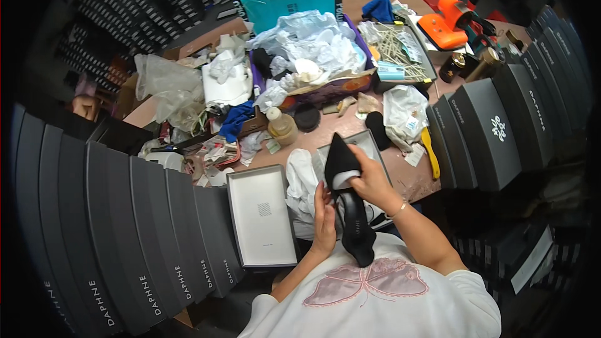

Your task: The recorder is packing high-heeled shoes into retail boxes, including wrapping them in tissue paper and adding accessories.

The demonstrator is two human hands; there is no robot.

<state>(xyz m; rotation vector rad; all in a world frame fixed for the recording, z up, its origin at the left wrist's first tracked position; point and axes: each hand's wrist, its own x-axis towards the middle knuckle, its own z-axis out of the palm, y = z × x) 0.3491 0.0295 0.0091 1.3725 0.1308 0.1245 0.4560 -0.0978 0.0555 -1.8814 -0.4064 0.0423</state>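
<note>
A black pointed-toe shoe (354, 216) is held above the table in front of my chest, its toe pointing away from me. My right hand (374, 183) is closed around the toe part from the right. Something white (345, 179) shows in the shoe's opening, close to my right thumb. My left hand (323, 224) is beside the shoe's left side, fingers stretched out and apart from a full grip; whether they touch it is unclear. Beneath lies an open shoe box (370, 140), partly hidden, with white tissue paper (301, 178) at its left.
Left of my hands rests a white-lined box tray (263, 219). Stacks of dark shoe boxes rise at left (109, 225) and right (485, 131). Farther back are a bin of crumpled paper (313, 47), a plastic bottle (282, 126), a yellow-handled tool (431, 153) and an orange device (446, 25).
</note>
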